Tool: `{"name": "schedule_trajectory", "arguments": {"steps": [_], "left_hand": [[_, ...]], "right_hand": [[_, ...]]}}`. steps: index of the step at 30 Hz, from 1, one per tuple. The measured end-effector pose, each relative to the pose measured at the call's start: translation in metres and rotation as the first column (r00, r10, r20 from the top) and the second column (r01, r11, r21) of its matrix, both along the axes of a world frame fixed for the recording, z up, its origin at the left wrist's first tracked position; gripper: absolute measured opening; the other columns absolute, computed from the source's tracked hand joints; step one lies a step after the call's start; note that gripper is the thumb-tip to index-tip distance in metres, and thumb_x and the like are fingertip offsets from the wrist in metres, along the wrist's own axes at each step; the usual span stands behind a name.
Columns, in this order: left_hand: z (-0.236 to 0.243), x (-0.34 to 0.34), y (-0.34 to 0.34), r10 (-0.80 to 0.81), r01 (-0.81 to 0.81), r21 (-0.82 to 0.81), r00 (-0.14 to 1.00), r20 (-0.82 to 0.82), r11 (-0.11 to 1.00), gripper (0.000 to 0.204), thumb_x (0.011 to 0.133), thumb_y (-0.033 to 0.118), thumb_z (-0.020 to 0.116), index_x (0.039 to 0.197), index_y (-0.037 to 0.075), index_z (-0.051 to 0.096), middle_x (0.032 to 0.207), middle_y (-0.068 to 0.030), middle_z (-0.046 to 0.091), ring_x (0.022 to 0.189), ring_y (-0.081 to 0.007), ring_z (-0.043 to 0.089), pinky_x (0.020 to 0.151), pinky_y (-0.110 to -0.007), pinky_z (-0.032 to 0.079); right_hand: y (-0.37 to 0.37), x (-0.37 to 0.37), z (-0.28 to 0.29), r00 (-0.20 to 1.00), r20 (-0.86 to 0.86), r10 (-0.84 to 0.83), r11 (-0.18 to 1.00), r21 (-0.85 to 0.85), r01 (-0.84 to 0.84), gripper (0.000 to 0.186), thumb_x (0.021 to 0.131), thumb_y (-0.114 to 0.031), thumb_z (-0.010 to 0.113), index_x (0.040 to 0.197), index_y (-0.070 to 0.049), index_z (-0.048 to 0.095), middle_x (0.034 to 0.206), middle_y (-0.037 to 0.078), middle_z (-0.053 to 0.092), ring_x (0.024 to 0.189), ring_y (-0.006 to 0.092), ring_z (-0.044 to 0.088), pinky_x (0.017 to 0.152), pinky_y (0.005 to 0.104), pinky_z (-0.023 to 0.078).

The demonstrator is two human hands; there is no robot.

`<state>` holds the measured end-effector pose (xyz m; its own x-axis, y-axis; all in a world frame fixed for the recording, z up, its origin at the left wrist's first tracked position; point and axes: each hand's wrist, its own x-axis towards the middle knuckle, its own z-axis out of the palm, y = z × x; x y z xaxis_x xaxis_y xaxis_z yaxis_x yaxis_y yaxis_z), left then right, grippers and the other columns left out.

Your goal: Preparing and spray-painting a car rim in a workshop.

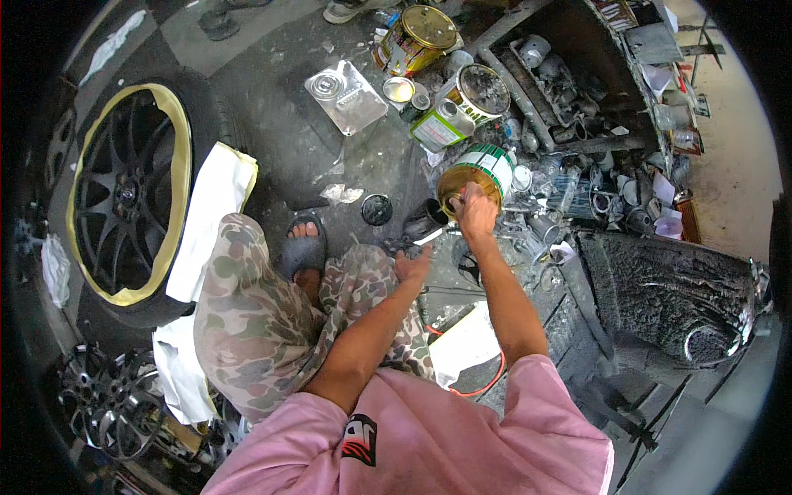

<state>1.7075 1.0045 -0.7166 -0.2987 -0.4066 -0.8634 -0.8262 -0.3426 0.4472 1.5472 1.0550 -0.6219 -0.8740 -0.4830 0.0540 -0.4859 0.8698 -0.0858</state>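
Observation:
My right hand [474, 216] is closed on the top end of a large jug [487, 169] with amber contents and a green and white label. The jug is tilted, and its near end is close beside the dark cup [426, 218] of what looks like a spray gun [399, 246]. My left hand [412, 266] is wrapped round that gun, low in front of my knee. Whether liquid runs from the jug cannot be made out. A small round black lid or pot [377, 209] lies on the floor just left of the cup.
Several tins, including a silver rectangular can [346, 96] and a gold pail [417, 39], stand beyond the jug. Cluttered jars and a dark shelf [569, 91] lie to the right. A tyre with a masked black wheel [128, 194] is at left; a red hose [487, 381] crosses below.

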Motion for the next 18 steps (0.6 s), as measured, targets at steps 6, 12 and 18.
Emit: {"name": "schedule_trajectory", "arguments": {"steps": [6,12,18], "left_hand": [[-0.010,0.002,0.003,0.048,-0.048,0.021,0.999,0.016,0.999,0.110,0.069,0.059,0.084,0.148,-0.005,0.040,0.150,-0.0295,0.043,0.143,-0.0432,0.037,0.119,-0.045,0.030],[-0.014,0.003,-0.001,0.011,-0.011,0.052,1.000,-0.003,0.999,0.112,0.069,0.059,0.083,0.149,-0.004,0.037,0.151,-0.0295,0.041,0.143,-0.0442,0.035,0.120,-0.046,0.029],[-0.014,0.003,-0.001,0.031,-0.031,0.076,1.000,-0.001,0.997,0.113,0.071,0.058,0.083,0.151,-0.005,0.034,0.153,-0.0289,0.038,0.145,-0.0431,0.033,0.121,-0.044,0.027]], "right_hand": [[-0.008,0.008,-0.003,1.000,0.001,-0.024,0.998,0.062,0.024,0.030,0.084,-0.024,0.076,0.097,-0.005,0.057,0.092,0.017,0.067,0.083,0.0373,0.069,0.077,0.0474,0.053],[-0.020,0.006,-0.004,1.000,0.026,-0.009,0.999,0.040,0.008,0.023,0.083,-0.020,0.074,0.092,-0.006,0.059,0.089,0.017,0.067,0.079,0.0364,0.070,0.072,0.0468,0.055],[-0.021,0.008,-0.006,0.999,-0.032,0.017,0.999,0.049,-0.015,0.020,0.083,-0.019,0.074,0.088,-0.006,0.060,0.086,0.016,0.067,0.074,0.0365,0.071,0.069,0.0451,0.056]]}}
